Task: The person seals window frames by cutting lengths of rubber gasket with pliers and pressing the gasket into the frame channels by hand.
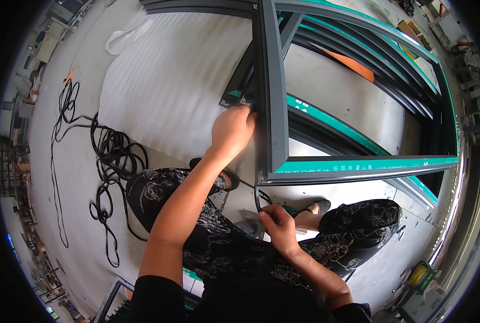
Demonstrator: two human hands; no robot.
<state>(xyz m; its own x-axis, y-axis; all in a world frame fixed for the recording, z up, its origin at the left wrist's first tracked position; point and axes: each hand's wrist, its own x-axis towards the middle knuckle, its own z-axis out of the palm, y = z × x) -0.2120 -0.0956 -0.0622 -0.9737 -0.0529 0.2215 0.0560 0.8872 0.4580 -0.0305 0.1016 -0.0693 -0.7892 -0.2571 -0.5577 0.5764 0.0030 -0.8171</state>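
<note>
Hands apart. Left hand [233, 129] bent against the left side of a dark frame [273, 81]; cannot tell whether it clamps anything. Right hand [281, 230], nearer the body, pinches a thin black strip [258, 197] below the frame's corner. Frame rises beyond right hand. White sheet [164, 70] spreads left of left hand; tangled black cable [113, 148] farther left, nearer the body.

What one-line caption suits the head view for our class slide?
Left hand beside a dark grey rectangular frame, right hand holding a thin black strip.
</note>
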